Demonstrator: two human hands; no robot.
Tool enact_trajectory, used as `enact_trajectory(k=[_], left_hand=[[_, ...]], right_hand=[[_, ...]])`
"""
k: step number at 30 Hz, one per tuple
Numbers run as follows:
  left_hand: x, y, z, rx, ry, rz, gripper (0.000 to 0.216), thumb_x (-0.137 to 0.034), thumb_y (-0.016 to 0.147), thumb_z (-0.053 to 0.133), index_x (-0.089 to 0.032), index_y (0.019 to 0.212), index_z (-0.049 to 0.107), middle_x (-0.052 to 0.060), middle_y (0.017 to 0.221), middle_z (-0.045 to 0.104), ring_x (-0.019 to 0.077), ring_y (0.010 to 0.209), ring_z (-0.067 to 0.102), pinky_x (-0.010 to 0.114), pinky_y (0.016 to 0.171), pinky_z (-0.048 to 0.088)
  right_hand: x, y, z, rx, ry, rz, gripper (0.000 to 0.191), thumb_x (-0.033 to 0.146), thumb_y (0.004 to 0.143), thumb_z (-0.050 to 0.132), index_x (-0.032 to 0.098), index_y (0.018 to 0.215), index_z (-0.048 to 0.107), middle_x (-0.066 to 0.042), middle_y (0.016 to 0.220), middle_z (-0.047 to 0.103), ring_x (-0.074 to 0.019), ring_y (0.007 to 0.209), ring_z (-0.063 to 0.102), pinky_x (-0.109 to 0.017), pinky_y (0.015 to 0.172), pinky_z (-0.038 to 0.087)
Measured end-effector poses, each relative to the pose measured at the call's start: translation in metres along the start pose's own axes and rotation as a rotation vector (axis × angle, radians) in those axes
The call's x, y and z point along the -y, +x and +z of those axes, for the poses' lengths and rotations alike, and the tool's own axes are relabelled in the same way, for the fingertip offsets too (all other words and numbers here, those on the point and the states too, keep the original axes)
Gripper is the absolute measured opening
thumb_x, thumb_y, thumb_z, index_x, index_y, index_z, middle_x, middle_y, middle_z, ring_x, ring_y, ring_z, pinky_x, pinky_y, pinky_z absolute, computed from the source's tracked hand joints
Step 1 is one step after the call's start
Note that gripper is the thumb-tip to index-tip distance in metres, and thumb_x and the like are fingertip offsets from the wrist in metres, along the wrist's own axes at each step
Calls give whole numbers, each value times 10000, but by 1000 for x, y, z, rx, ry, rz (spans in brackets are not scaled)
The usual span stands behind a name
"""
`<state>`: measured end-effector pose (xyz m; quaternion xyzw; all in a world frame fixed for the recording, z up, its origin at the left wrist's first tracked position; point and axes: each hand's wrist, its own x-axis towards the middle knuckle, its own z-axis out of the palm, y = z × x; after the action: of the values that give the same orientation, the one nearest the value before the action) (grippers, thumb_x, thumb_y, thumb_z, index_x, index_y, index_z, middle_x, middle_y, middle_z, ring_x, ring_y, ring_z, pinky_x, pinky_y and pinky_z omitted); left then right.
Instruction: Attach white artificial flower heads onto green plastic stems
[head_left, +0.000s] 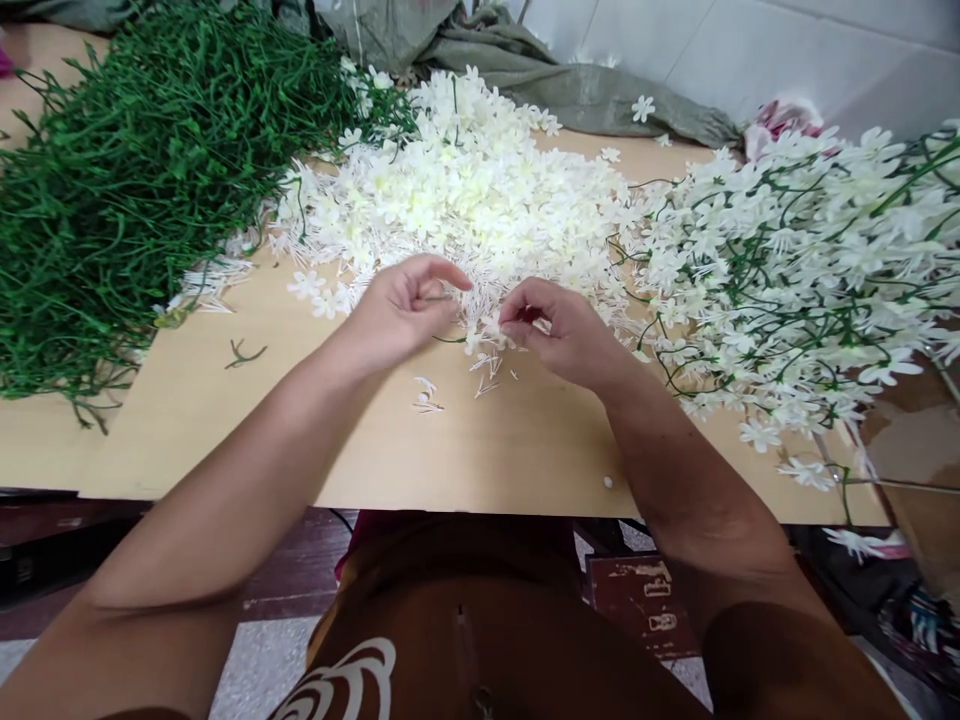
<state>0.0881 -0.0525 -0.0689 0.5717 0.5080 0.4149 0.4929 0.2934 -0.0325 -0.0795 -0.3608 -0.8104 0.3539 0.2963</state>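
Near the middle of the board, my left hand (409, 308) is held above the surface, thumb and index fingertip apart and the other fingers curled. I make out nothing certain in its grasp. Just below its thumb lies a short green stem (448, 340), reaching towards small white blossoms. Opposite it, my right hand (559, 325) pinches a white artificial flower (491, 328) between thumb and index finger; part of the flower is covered by the fingertips. Behind both hands rises a heap of loose white artificial flowers (465, 180) with thin pale stalks.
Green plastic stems (150, 170) form a large pile at the left. White flowers on green stems (780, 270) are heaped at the right. Small white scraps (426, 395) and a loose stem piece (245, 354) lie on the wooden board (465, 460). Grey-green cloth (592, 95) lines the back.
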Motion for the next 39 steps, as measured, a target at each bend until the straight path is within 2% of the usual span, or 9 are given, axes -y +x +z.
enact_trajectory(k=[6,12,19,22,25,27,31,36,39], left_hand=[[2,-6,14,172,188,-87,343,-90,655,538,-140,973,658,-96,491,272,41,446,219,218,453,177],[11,0,24,78,135,-137,367,-301,695,681,-124,1016,654,-80,521,397,53,477,334,213,487,274],[13,7,20,-75,-63,-93,147,-231,705,671,-166,713,539,-54,575,473,59,511,404,207,501,314],[7,10,9,-152,-185,-91,155,-164,710,660,-185,702,507,-76,526,392,43,443,316,206,445,257],[2,10,-1,-122,-292,-153,157,-160,718,657,-184,675,509,-89,482,311,23,390,190,214,401,146],[0,9,-5,-64,-348,-189,167,-173,725,657,-178,646,510,-91,467,275,14,381,166,212,398,110],[-2,6,-5,52,-373,-246,193,-199,756,645,-171,621,511,-96,449,210,11,374,168,200,396,109],[-2,3,1,113,-450,-301,227,-172,713,691,-153,600,494,-88,457,267,-2,375,207,179,395,121],[-2,2,6,122,-491,-332,192,-132,676,718,-132,631,532,-89,459,309,-7,371,226,171,392,113]], right_hand=[[-11,1,-4,-105,144,159,76,126,757,599,188,752,556,23,662,522,-99,627,461,-265,591,384],[-9,3,3,-99,339,176,125,187,762,660,198,792,539,32,692,516,-83,604,470,-257,573,416],[-5,1,1,-134,250,130,188,267,766,710,194,757,537,33,683,517,-80,610,441,-245,575,378],[0,-3,-4,42,40,67,67,131,784,622,176,751,584,8,728,547,-90,636,457,-252,613,381],[5,-7,-4,305,-126,-8,198,30,763,540,161,847,663,-44,864,582,-128,766,521,-273,713,413],[5,-7,0,375,-209,-30,222,13,755,527,152,839,677,-64,879,579,-154,833,529,-295,772,414],[-4,-3,6,238,-241,-12,136,65,774,541,151,708,624,-49,780,562,-149,767,503,-295,739,399],[-6,1,6,-86,21,95,73,147,789,572,174,724,550,18,676,545,-90,608,452,-253,607,377],[-1,1,10,-171,154,91,72,179,783,597,178,736,542,37,645,522,-76,589,430,-235,565,358]])
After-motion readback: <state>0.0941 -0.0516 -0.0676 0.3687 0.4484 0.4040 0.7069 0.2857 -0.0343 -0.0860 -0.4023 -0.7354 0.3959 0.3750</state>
